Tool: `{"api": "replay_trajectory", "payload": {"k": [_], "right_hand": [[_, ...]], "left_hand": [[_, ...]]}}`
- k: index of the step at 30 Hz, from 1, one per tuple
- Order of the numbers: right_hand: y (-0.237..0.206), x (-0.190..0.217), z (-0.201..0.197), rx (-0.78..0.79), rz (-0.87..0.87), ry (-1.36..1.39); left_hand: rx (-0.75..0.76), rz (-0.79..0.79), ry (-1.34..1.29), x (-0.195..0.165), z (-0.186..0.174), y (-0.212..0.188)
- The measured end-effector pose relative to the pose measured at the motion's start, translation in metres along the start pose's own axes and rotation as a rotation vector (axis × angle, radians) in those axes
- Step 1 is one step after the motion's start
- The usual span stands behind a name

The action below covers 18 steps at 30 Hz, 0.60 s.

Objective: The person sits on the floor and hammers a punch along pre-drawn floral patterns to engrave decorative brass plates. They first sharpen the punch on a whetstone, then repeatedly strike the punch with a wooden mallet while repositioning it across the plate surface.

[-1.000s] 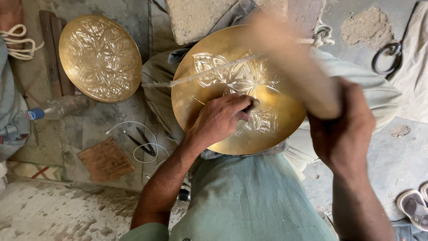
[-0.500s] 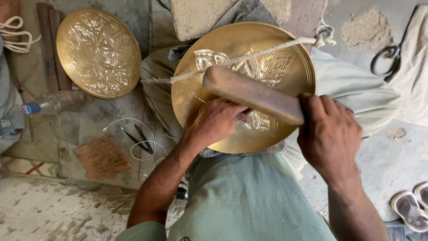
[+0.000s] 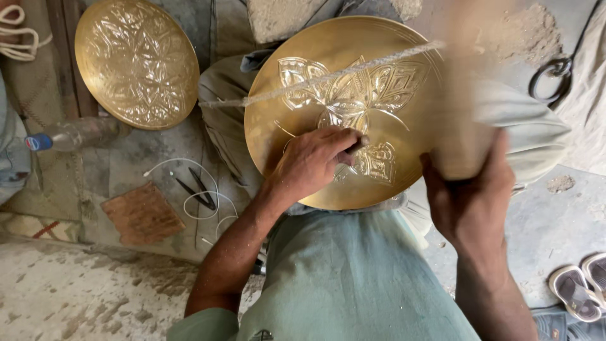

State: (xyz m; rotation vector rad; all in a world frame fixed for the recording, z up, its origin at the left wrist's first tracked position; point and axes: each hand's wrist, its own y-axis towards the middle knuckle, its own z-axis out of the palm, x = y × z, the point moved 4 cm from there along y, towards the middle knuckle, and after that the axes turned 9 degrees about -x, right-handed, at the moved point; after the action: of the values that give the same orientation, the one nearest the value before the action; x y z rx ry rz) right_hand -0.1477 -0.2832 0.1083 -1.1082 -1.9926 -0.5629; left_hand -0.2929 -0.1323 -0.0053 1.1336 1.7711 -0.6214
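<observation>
One package only: a clear plastic bottle (image 3: 79, 134) with a blue cap, lying on its side on the ground just below the lower rim of the engraved brass plate (image 3: 136, 62) at upper left, cap end pointing left. Any label on it is too blurred to make out. No signs, no screens.

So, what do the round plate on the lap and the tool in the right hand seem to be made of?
Plate: probably brass, by its yellow-gold sheen; the centre carries a chased leaf pattern, the rim is smooth. Tool in the right hand: seemingly wood, pale brown and matte, but motion blur leaves it uncertain.
</observation>
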Motion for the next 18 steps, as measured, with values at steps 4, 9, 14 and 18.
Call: {"api": "replay_trajectory", "payload": {"k": [4, 9, 14, 18], "right_hand": [[-0.007, -0.001, 0.007, 0.148, -0.195, -0.646], [-0.016, -0.011, 0.001, 0.165, -0.211, -0.728], [-0.018, -0.019, -0.011, 0.063, -0.176, -0.438], [-0.016, -0.027, -0.022, -0.003, -0.035, -0.248]], "left_hand": [[-0.008, 0.016, 0.072, 0.001, -0.001, -0.001], [-0.054, 0.009, 0.060, -0.002, -0.003, -0.008], [-0.442, -0.126, -0.128, -0.010, -0.028, -0.024], [-0.590, -0.311, -0.249, -0.011, -0.035, -0.041]]}}
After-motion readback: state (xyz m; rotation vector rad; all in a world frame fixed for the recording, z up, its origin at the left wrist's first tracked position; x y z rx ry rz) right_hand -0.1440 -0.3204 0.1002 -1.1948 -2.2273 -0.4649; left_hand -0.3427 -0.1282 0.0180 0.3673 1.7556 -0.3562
